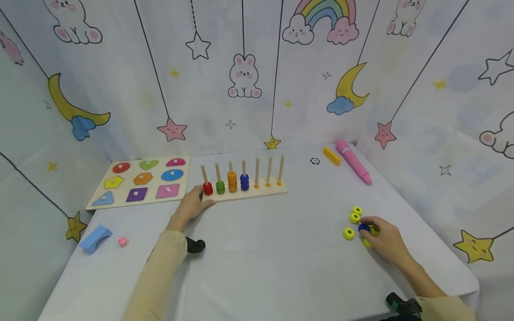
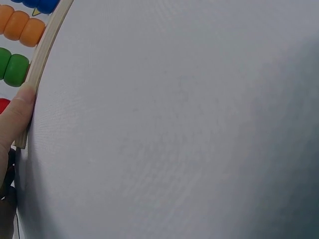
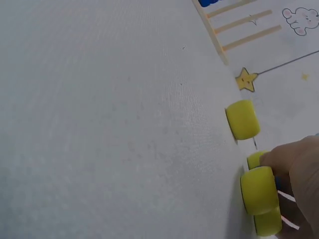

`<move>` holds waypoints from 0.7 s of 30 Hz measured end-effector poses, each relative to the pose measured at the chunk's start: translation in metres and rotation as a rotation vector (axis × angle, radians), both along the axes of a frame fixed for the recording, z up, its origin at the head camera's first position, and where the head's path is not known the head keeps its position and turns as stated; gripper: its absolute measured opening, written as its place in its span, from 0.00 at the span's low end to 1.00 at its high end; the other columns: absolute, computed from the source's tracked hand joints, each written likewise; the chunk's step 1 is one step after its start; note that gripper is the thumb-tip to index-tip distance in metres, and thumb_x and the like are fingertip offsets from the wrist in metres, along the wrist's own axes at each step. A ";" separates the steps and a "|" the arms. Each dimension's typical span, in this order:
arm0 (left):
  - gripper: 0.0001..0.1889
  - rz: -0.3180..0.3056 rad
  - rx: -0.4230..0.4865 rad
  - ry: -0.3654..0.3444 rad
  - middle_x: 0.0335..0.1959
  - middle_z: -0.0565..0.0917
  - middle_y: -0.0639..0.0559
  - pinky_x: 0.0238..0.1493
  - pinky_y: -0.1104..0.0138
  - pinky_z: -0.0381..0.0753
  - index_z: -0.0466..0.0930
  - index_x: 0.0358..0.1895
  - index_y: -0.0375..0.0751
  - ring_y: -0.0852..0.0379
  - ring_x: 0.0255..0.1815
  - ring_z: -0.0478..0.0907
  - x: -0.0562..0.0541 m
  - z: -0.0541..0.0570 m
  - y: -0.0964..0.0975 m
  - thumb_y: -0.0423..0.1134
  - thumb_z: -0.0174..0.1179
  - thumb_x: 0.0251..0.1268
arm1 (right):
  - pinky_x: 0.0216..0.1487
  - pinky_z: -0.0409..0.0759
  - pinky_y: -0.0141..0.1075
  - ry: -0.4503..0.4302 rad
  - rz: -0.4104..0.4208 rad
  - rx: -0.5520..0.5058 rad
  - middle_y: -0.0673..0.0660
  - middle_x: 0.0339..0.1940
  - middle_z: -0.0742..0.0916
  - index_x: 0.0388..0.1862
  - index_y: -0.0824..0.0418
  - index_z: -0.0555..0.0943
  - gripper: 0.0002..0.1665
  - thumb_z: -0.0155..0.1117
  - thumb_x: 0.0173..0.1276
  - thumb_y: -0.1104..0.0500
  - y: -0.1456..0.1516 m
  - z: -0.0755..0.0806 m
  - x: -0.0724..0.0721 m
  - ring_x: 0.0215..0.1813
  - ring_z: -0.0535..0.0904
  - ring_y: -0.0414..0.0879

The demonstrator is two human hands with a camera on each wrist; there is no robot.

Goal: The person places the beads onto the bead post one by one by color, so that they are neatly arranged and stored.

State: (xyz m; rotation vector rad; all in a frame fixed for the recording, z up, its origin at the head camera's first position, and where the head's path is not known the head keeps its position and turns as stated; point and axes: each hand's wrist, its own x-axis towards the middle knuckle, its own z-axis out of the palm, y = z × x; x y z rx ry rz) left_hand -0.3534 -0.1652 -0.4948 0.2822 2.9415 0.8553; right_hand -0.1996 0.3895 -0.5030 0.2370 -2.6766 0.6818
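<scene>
My left hand (image 1: 189, 206) grips the left end of a wooden peg stand (image 1: 249, 193), its thumb (image 2: 19, 107) along the front edge. Coloured beads fill four of the stand's pegs to different heights: a red bead (image 1: 207, 188), then green, orange and blue ones. Three pegs to the right carry only a small orange piece at the foot. Over at the right of the table, my right hand (image 1: 386, 240) pinches a blue bead (image 1: 363, 228) between thumb and forefinger. Several loose yellow beads (image 1: 348, 233) lie around those fingers, some partly hidden by them.
Behind the left arm lies a shape puzzle board (image 1: 150, 194). A blue arch block (image 1: 95, 239) and a small pink die (image 1: 122, 242) sit at the left. Toward the back right are a yellow block (image 1: 331, 156), a pink marker (image 1: 353, 161) and a small black-and-white ring (image 1: 315, 161).
</scene>
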 end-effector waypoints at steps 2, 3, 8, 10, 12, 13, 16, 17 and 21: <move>0.43 0.001 -0.001 -0.004 0.69 0.59 0.30 0.67 0.46 0.57 0.54 0.70 0.26 0.34 0.69 0.55 0.001 -0.001 0.000 0.53 0.60 0.63 | 0.46 0.76 0.53 0.014 0.005 0.005 0.62 0.43 0.84 0.47 0.66 0.79 0.19 0.70 0.54 0.68 -0.003 0.000 0.000 0.48 0.78 0.58; 0.43 0.001 0.003 -0.005 0.69 0.59 0.30 0.67 0.46 0.57 0.54 0.70 0.26 0.34 0.69 0.55 0.001 -0.001 0.000 0.53 0.60 0.63 | 0.46 0.76 0.53 0.023 0.006 0.008 0.62 0.42 0.84 0.46 0.66 0.79 0.20 0.71 0.54 0.69 -0.004 0.001 0.000 0.47 0.78 0.59; 0.43 -0.002 0.015 -0.010 0.69 0.58 0.30 0.68 0.47 0.56 0.54 0.70 0.27 0.35 0.70 0.53 0.002 -0.001 0.001 0.53 0.61 0.62 | 0.50 0.77 0.30 0.060 -0.003 -0.001 0.60 0.42 0.84 0.46 0.65 0.80 0.19 0.71 0.53 0.69 -0.005 0.000 0.002 0.47 0.79 0.56; 0.44 -0.003 0.015 -0.011 0.69 0.58 0.30 0.68 0.47 0.56 0.54 0.70 0.26 0.35 0.71 0.53 0.002 -0.001 0.001 0.54 0.61 0.62 | 0.48 0.70 0.18 0.091 -0.006 -0.020 0.58 0.41 0.85 0.46 0.64 0.80 0.19 0.72 0.53 0.68 -0.005 0.001 0.002 0.46 0.79 0.53; 0.44 0.000 0.009 -0.013 0.70 0.58 0.30 0.68 0.47 0.55 0.54 0.70 0.26 0.36 0.71 0.52 0.002 0.000 0.001 0.54 0.61 0.62 | 0.47 0.66 0.12 0.132 0.004 -0.046 0.57 0.41 0.85 0.46 0.64 0.80 0.20 0.72 0.52 0.69 -0.007 0.002 0.001 0.44 0.79 0.49; 0.44 0.002 0.008 -0.013 0.70 0.58 0.31 0.68 0.47 0.55 0.54 0.70 0.26 0.36 0.71 0.51 0.002 0.000 0.000 0.54 0.61 0.62 | 0.47 0.68 0.12 0.156 0.020 -0.069 0.57 0.41 0.85 0.45 0.65 0.80 0.20 0.72 0.51 0.71 -0.008 0.004 -0.002 0.43 0.79 0.47; 0.44 0.007 -0.001 -0.010 0.70 0.58 0.30 0.68 0.47 0.55 0.54 0.70 0.27 0.35 0.71 0.51 0.001 0.000 0.000 0.54 0.61 0.62 | 0.46 0.75 0.18 0.200 0.089 -0.136 0.58 0.42 0.84 0.46 0.67 0.80 0.22 0.71 0.49 0.75 -0.019 0.009 -0.012 0.42 0.80 0.41; 0.44 0.010 -0.001 -0.014 0.70 0.58 0.31 0.68 0.47 0.55 0.54 0.70 0.27 0.36 0.71 0.51 0.000 0.000 0.000 0.54 0.61 0.62 | 0.46 0.76 0.20 0.205 0.124 -0.151 0.59 0.42 0.84 0.46 0.68 0.80 0.23 0.71 0.50 0.76 -0.025 0.011 -0.017 0.42 0.80 0.41; 0.44 0.018 -0.002 -0.026 0.70 0.58 0.31 0.68 0.47 0.55 0.54 0.71 0.27 0.36 0.71 0.52 0.000 0.000 0.000 0.54 0.61 0.62 | 0.47 0.80 0.31 0.203 0.275 -0.211 0.61 0.44 0.84 0.48 0.68 0.79 0.23 0.70 0.51 0.76 -0.058 0.020 -0.039 0.44 0.82 0.48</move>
